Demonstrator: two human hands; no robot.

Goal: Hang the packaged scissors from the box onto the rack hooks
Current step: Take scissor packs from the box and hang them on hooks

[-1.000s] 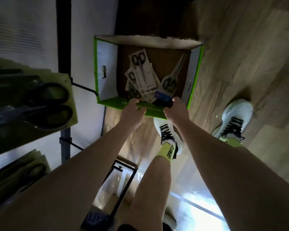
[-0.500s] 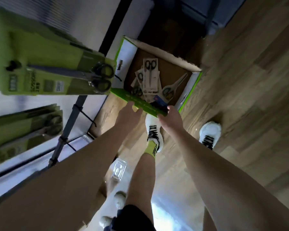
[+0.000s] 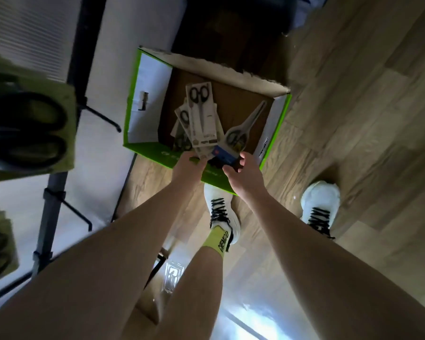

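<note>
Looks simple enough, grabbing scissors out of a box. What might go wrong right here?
The packs lie in a loose overlapping pile in the box, so lifting one may drag or spill others. Both hands crowd the near edge and may get in each other's way. A bare hook juts out close by and could snag an arm on the way up.

Black capitals running down the yellow-green sock [image 3: 221,239], roughly "OVENOLD", blurred and uncertain. Printing on the white inner wall of the green box [image 3: 275,128] and on the scissor packages [image 3: 201,111], too small and blurred to read.
</note>
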